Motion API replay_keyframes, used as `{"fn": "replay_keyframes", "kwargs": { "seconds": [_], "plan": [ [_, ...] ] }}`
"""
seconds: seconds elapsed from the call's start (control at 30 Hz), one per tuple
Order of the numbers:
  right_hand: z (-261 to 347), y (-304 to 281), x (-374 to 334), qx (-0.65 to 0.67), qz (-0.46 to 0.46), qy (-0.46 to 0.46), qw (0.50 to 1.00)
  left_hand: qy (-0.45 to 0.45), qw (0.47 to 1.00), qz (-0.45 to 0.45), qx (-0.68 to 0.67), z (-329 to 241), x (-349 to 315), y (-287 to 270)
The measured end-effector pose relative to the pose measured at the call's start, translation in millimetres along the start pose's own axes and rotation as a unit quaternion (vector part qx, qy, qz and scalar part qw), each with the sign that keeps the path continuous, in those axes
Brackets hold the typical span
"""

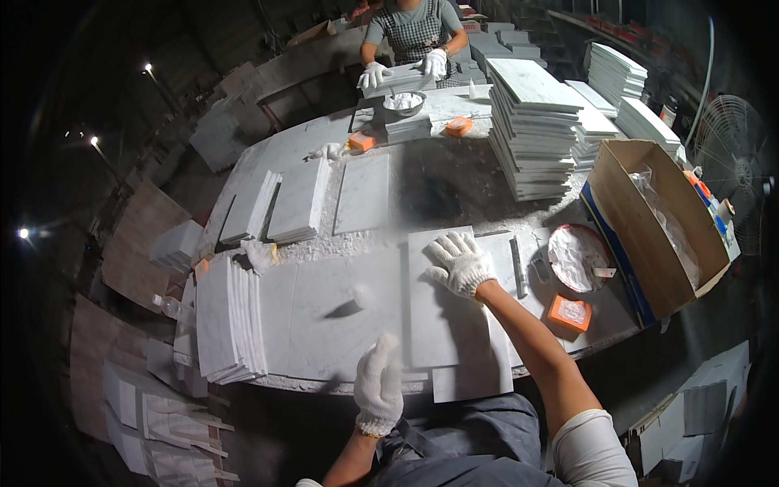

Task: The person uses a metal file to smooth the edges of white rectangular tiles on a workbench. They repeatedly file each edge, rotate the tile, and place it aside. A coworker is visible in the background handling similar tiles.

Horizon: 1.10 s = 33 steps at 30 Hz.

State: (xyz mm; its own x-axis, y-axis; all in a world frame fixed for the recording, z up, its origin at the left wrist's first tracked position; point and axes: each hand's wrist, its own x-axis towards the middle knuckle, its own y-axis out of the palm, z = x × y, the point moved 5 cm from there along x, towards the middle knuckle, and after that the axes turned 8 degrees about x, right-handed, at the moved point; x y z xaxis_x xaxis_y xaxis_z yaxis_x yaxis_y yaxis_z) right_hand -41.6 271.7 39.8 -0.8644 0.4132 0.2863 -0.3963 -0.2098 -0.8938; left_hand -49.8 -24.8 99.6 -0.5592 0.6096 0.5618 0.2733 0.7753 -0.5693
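My right hand (461, 264), in a white knitted glove, lies flat with fingers spread on a pale grey-white stone tile (442, 337). Under that tile, another tile (471, 383) juts past the table's front edge. Near the edge, my left hand (378, 385), gloved alike, is raised with its fingers stretched upward and slightly blurred; nothing shows in it. Beyond it is a small blurred white thing (360, 298), its kind unclear, with a dark shadow to its left. Large flat tiles (333, 284) cover the table there.
Left stands a stack of tiles (227, 325), beside a crumpled glove (260, 256). On the right are a bowl of white paste (576, 256), an orange box (570, 313) and an open carton (665, 219). A tall tile stack (531, 138) rises behind. Across the table, a gloved co-worker (414, 40) handles tiles.
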Motion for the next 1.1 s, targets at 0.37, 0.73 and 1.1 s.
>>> {"fn": "replay_keyframes", "kwargs": {
  "seconds": [0.37, 0.73, 1.1],
  "plan": [
    [12.4, 17.8, 6.8, -0.018, 0.056, 0.02, 0.998, 0.002, 1.0, 0.01, -0.019, -3.2, 2.4, 10.6],
    [115.1, -16.7, -149.1, 0.109, 0.187, -0.225, 0.95, -0.027, 0.998, 0.022, -0.058, -7.1, 4.0, 14.5],
    [39.0, -13.4, -82.0, 0.074, -0.037, -0.082, 0.993, 0.035, 0.997, 0.028, -0.067, -16.9, 2.2, 15.0]
  ]
}}
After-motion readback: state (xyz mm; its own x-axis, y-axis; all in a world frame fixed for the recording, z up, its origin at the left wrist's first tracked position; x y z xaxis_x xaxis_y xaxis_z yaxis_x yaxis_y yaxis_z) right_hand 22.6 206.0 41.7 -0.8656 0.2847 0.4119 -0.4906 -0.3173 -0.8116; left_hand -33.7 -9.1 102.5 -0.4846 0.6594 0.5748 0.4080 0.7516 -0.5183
